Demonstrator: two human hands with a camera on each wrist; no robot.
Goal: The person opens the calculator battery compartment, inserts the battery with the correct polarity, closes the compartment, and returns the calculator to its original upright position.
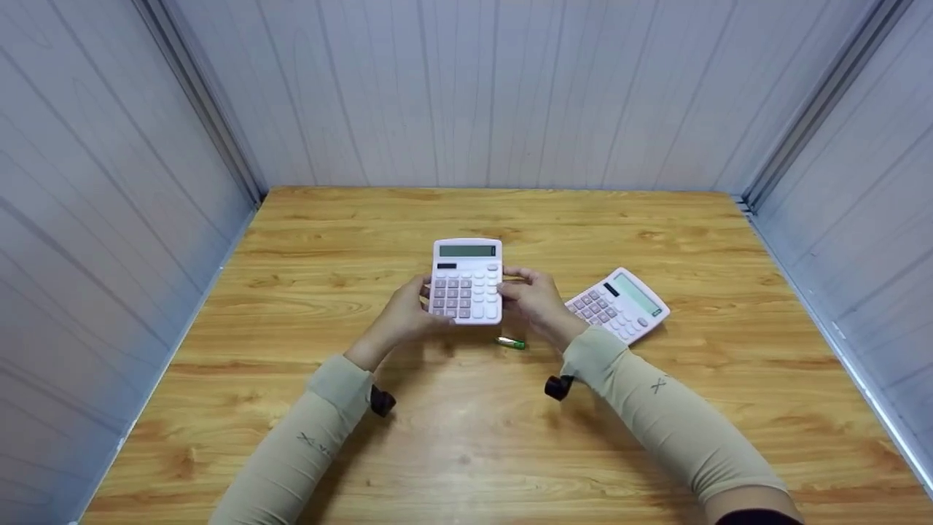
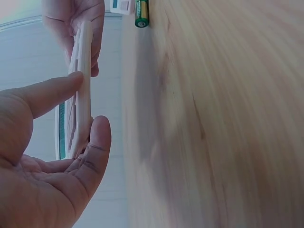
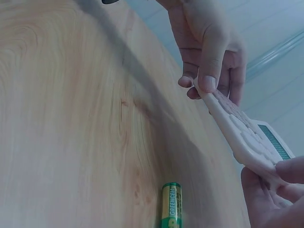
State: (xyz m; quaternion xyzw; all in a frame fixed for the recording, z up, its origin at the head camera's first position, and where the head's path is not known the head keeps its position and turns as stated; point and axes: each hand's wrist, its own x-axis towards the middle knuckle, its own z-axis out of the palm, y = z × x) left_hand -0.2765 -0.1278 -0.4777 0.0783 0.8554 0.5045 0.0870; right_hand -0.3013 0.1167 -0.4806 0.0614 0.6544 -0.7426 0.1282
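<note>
A pink and white calculator (image 1: 466, 283) is held up off the table between both hands, its keys and screen facing the head camera. My left hand (image 1: 408, 312) grips its left edge, thumb on the key side and fingers behind, as the left wrist view shows with the calculator (image 2: 84, 90) edge-on. At the opposite edge my right hand (image 1: 536, 297) pinches it between thumb and fingers. A green and gold battery (image 1: 509, 342) lies on the table below the right hand; in the right wrist view the battery (image 3: 171, 204) shows its printed label.
A second pink calculator (image 1: 619, 306) lies tilted on the wooden table (image 1: 466, 437), partly behind the right wrist. Pale panel walls (image 1: 466, 95) stand at the back and both sides. A small black device (image 1: 558, 387) hangs from the right wrist.
</note>
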